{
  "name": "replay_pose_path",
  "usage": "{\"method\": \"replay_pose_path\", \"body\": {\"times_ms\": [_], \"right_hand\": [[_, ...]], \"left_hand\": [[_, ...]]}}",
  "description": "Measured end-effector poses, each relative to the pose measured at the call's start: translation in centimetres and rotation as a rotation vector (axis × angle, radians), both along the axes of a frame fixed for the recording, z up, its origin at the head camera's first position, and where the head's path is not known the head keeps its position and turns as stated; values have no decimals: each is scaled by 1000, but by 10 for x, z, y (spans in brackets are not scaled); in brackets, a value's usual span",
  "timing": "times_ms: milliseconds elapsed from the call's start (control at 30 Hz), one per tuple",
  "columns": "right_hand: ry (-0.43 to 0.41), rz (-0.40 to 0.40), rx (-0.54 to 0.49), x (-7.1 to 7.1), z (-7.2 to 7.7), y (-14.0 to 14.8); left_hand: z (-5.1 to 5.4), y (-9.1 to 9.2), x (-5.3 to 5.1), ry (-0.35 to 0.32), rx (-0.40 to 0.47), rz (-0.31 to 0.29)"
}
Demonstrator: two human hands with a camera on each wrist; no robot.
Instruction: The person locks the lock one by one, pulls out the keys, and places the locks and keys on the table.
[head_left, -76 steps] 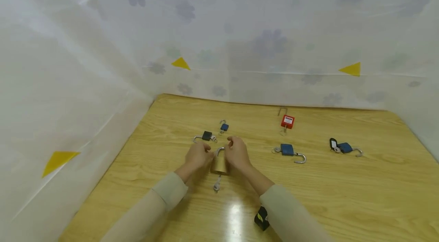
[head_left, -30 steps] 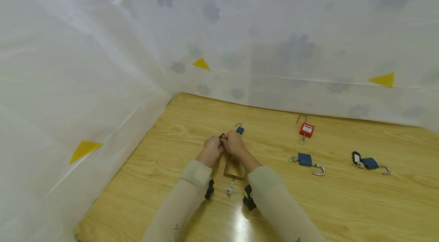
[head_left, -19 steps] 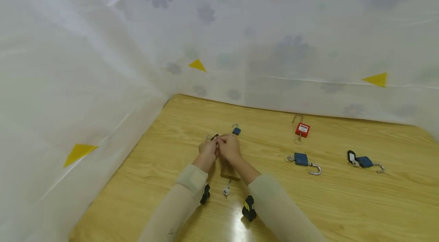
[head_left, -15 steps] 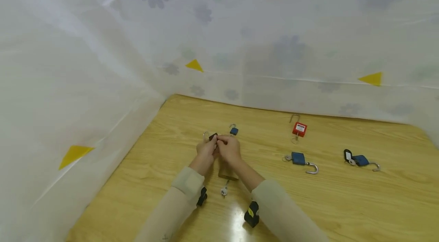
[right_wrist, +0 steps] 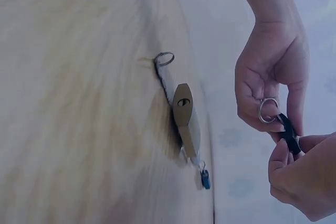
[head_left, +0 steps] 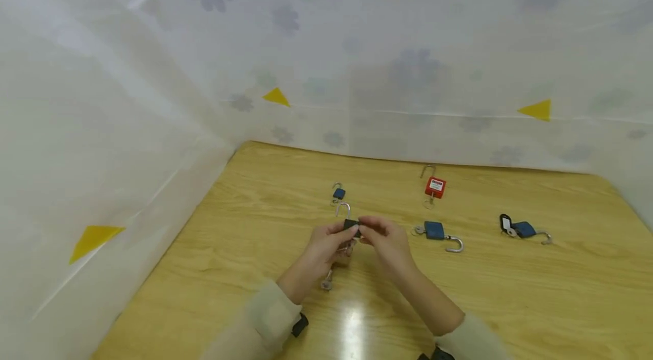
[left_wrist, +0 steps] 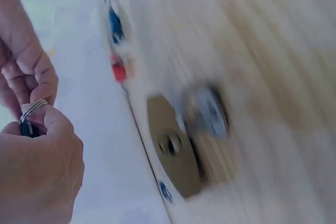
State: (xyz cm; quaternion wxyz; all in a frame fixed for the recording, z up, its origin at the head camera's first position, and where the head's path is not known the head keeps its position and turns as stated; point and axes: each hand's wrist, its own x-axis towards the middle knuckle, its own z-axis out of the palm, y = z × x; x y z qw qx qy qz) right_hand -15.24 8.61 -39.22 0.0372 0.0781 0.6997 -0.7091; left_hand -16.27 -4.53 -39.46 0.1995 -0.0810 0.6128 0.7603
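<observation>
Both hands hold a small black padlock (head_left: 350,224) above the table, its silver shackle swung out at the top. My left hand (head_left: 317,250) pinches the body from the left, thumb in front. From the right, the fingertips of my right hand (head_left: 391,244) pinch its other edge. A key ring (right_wrist: 268,110) with keys hangs by the left fingers; whether a key sits in the lock I cannot tell. Below, a brass padlock (left_wrist: 170,145) lies on the table, mostly covered by the hands in the head view. Its keys (head_left: 327,282) stick out towards me.
A small blue padlock (head_left: 339,193) lies just beyond the hands. To the right are a red padlock (head_left: 435,187), a larger blue padlock (head_left: 434,230) and another blue padlock (head_left: 524,229) with a black tag. A flowered white sheet (head_left: 398,59) borders the wooden table (head_left: 484,292).
The hands have left the brass padlock and taken hold of the black padlock, which lay farther left. It is now lifted, carried right and turned with its shackle upward.
</observation>
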Motion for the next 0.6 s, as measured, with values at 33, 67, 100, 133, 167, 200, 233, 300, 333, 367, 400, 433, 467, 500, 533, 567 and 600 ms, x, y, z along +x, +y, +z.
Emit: {"method": "replay_pose_path", "body": {"times_ms": [33, 67, 100, 133, 167, 200, 233, 300, 333, 367, 400, 433, 467, 500, 533, 567, 600], "right_hand": [[-1, 8, 34, 6, 0, 5], [-3, 12, 54, 13, 0, 10], [-11, 17, 76, 18, -1, 14], [-20, 17, 92, 23, -1, 18], [-23, 17, 110, 28, -1, 22], [-28, 14, 119, 32, -2, 25], [-32, 14, 128, 36, -2, 28], [-35, 8, 143, 42, -3, 32], [-31, 6, 154, 45, -4, 34], [-28, 4, 160, 48, -4, 36], [-29, 2, 160, 51, -4, 38], [-29, -1, 166, 54, -5, 39], [-31, -5, 167, 56, -5, 41], [-32, -10, 170, 59, -6, 42], [-34, -15, 169, 61, -7, 43], [-36, -20, 163, 62, -8, 44], [-38, -22, 161, 63, -9, 45]], "left_hand": [[0, 2, 6, -5, -10, -19], [0, 5, 10, -14, -21, -32], [0, 7, 15, -21, -29, -47], [-1, 8, 19, -25, -35, -61], [-2, 10, 22, -23, -50, -81], [-2, 12, 26, -22, -61, -95], [-3, 13, 29, -24, -75, -101], [-4, 16, 34, -27, -92, -128], [-4, 17, 37, -28, -101, -138], [-5, 18, 39, -31, -107, -146], [-6, 19, 41, -34, -106, -151], [-6, 21, 43, -41, -102, -155], [-7, 22, 45, -46, -97, -162], [-8, 23, 46, -51, -91, -166], [-9, 25, 47, -56, -85, -167], [-10, 26, 48, -61, -81, -166], [-11, 27, 50, -65, -79, -163]]}}
